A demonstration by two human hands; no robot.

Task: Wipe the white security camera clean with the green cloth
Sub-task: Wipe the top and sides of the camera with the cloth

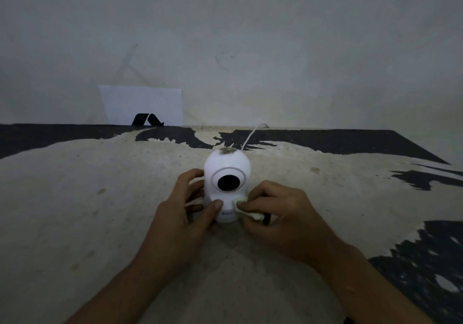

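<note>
The white security camera [226,166] stands upright in the middle of the worn surface, its round black lens facing me. A brownish dirty patch sits on top of its dome. My left hand [180,213] grips the camera's left side, thumb pressed on the front of the base. My right hand [280,216] holds the pale green cloth [246,211] folded small and presses it against the lower right of the camera's base. Most of the cloth is hidden under my fingers.
A white cable [251,135] runs from behind the camera toward the wall. A white sheet of paper [142,104] with a black mark leans against the wall at the back left. The surface [100,211] is beige with peeling black patches, mostly at the right.
</note>
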